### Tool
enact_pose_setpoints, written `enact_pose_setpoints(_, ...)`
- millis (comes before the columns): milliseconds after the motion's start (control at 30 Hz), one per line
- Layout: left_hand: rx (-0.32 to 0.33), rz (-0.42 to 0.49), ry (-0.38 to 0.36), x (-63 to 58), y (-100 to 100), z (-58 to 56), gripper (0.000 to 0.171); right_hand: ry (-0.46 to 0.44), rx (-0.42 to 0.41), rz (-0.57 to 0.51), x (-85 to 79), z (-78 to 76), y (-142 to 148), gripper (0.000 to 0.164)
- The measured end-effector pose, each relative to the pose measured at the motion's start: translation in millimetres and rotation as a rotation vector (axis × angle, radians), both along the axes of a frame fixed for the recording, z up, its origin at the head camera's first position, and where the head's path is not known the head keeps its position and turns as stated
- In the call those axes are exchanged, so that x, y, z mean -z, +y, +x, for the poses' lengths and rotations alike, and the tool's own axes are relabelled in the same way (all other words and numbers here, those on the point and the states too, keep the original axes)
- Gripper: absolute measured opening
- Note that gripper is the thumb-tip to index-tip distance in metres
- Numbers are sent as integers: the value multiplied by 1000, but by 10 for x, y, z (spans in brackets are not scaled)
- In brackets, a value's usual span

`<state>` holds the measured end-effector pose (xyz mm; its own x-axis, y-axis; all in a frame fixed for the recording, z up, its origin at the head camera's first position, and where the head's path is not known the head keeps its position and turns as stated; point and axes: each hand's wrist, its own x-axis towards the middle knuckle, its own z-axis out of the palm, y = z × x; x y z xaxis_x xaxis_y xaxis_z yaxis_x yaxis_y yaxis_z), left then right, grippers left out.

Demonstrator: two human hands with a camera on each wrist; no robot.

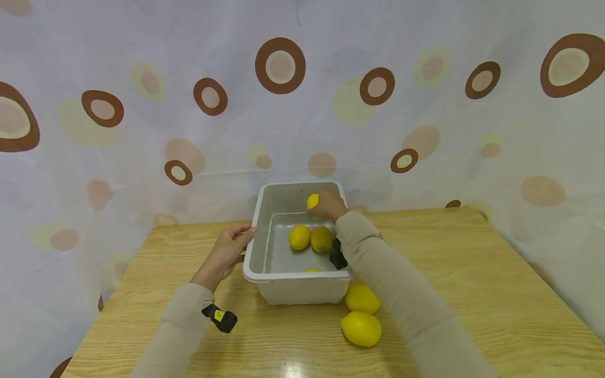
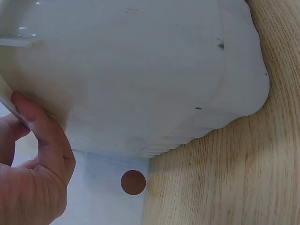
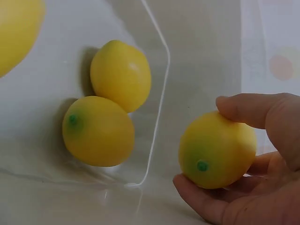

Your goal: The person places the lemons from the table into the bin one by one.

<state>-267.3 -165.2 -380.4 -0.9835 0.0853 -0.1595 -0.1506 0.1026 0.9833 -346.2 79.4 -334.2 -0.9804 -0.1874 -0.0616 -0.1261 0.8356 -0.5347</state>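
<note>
My right hand (image 1: 328,205) holds a yellow lemon (image 3: 218,150) between thumb and fingers, inside the far right part of a white plastic bin (image 1: 302,276). A green stem end shows on that lemon. Below it, two lemons (image 1: 300,238) (image 3: 98,131) lie side by side on the bin's floor. Another lemon (image 1: 312,270) is mostly hidden behind the near rim. At the bin's left side, my left hand (image 1: 227,252) grips the rim, thumb on top and fingers under the outer edge; the left wrist view shows the bin's outer wall (image 2: 140,79) beside it.
Two more lemons (image 1: 361,328) lie on the wooden table (image 1: 472,273) by the bin's near right corner, close to my right sleeve (image 1: 402,294). Behind the table hangs a pale curtain (image 1: 331,131) with brown rings. Each wrist carries a small black camera (image 1: 221,318).
</note>
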Motion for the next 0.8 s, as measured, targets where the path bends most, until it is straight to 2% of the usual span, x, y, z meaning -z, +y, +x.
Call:
enact_pose_setpoints(67, -2, 0, -1, -6, -1, -1, 45, 0, -13, 40, 44, 0, -14, 31)
enact_pose_setpoints(233, -2, 2, -3, -7, 1, -5, 45, -50, -43, 74, 130, 26, -39, 38)
enact_pose_setpoints(300, -1, 2, 1, -8, -3, -4, 46, -73, -82, 80, 148, 23, -44, 45)
enact_pose_setpoints(433, 0, 1, 1, -13, -3, -3, 47, -129, -213, 119, 162, 19, -46, 57)
enact_pose_setpoints(533, 0, 2, -2, -13, 0, -11, 48, -176, -302, 158, 167, 32, -61, 60)
enact_pose_setpoints(600, -5, 3, -3, -9, 5, -17, 48, -207, -340, 179, 172, 48, -71, 62)
enact_pose_setpoints(800, -12, -4, -15, -4, 14, -9, 46, -215, -398, 268, 181, 98, -98, 60)
